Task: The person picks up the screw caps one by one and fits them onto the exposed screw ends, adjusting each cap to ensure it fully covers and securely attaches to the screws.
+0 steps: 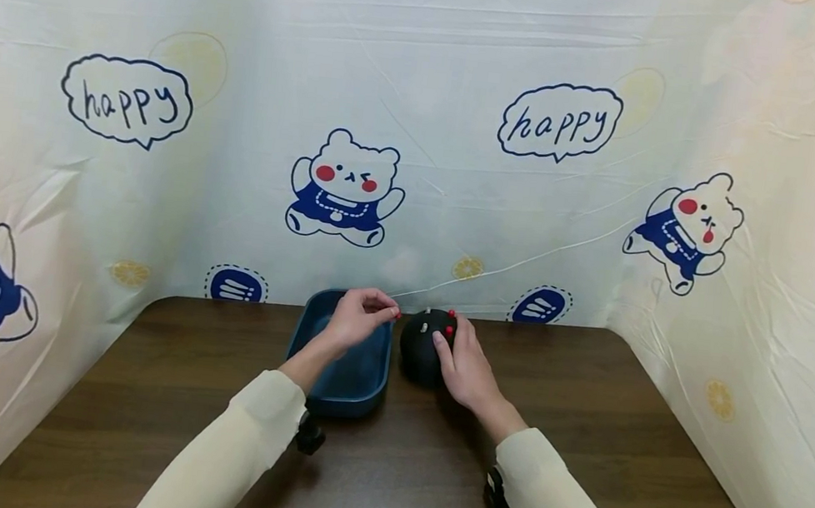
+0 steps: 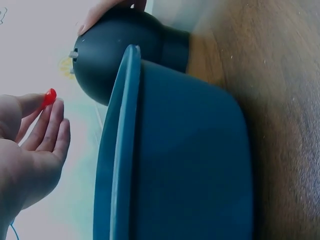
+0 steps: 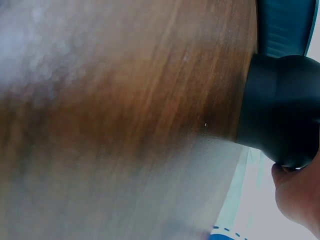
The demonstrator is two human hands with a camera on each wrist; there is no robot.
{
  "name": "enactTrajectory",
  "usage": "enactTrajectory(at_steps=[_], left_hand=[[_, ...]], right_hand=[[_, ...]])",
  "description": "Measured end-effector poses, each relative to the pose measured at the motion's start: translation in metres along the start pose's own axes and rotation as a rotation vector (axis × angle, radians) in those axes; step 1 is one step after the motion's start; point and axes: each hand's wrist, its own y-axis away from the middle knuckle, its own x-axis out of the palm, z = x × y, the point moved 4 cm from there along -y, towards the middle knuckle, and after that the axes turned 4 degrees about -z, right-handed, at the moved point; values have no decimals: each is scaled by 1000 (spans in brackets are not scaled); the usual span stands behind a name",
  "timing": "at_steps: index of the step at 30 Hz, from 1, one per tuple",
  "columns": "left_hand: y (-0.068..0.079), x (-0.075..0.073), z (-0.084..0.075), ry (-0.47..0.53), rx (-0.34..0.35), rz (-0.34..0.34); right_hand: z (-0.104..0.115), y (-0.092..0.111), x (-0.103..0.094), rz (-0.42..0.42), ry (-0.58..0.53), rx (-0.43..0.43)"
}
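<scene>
My left hand (image 1: 358, 318) pinches a small red cap-like piece (image 2: 50, 96) between thumb and fingertip, over the far right part of the blue tray (image 1: 345, 407). Right of the tray, a black ball-shaped object (image 1: 419, 363) stands on the table on a short round base. Small metal threaded studs (image 2: 74, 54) stick out of its top, and a few red pieces (image 1: 450, 330) sit near its upper right side. My right hand (image 1: 471, 372) grips the ball from the right, thumb on the near side. Part of that hand is cut off in the right wrist view.
The brown wooden table (image 1: 157, 393) ends at a pale printed cloth (image 1: 439, 107) hung behind and along both sides. The tray's raised wall (image 2: 195, 150) stands right beside the black ball. Dark wrist cameras (image 1: 310, 434) are strapped under both sleeves.
</scene>
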Motion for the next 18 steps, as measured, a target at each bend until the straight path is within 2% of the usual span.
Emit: enactTrajectory(at_steps=[6, 13, 18], left_hand=[[0, 6, 0, 11, -2, -56], [0, 12, -6, 8, 33, -92], [-3, 18, -7, 1, 35, -114]], right_hand=[[0, 0, 1, 15, -5, 8], [0, -1, 0, -12, -7, -30], [-1, -1, 0, 4, -4, -17]])
